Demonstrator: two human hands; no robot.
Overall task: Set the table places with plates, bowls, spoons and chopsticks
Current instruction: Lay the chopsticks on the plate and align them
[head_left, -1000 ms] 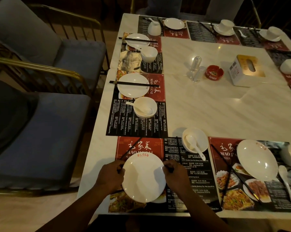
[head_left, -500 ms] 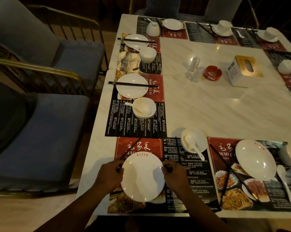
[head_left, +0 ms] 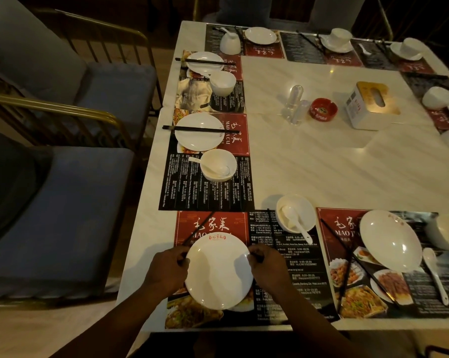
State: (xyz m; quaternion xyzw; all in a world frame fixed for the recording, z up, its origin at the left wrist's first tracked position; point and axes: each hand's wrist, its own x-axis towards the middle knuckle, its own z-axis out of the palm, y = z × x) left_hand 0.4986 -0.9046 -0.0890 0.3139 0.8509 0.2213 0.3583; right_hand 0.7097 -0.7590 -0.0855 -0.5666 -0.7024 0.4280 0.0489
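Plate (head_left: 219,271): lies on the near placemat (head_left: 207,223) at your edge of the surface (head_left: 321,171), its red mark turned away from you; it sits directly between your two hands.
Chopsticks: one dark stick (head_left: 198,228) runs diagonally from your left hand up over the red panel of the mat; a second stick (head_left: 269,220) rises from your right hand, nearly straight away from you. Their long axes diverge, one on each side of the plate.
Left grip (head_left: 167,271): your left hand is curled at the plate's left rim, fingers pressed together around the lower end of the diagonal stick; whether they also touch the rim you cannot tell.
Right grip (head_left: 266,266): your right hand mirrors it at the right rim, fingers pinched on the end of the other stick.
Deciding relation: both hands are equally near the plate; the sticks are apart, so pairing them probably means bringing one across to the other.
Bowl (head_left: 295,214): stands beyond your right hand at the mat's far right corner, with a spoon (head_left: 295,223) inside, handle pointing toward you.
Finished place (head_left: 200,131): on the next mat round the corner to your left, a chopstick pair lies across a plate.
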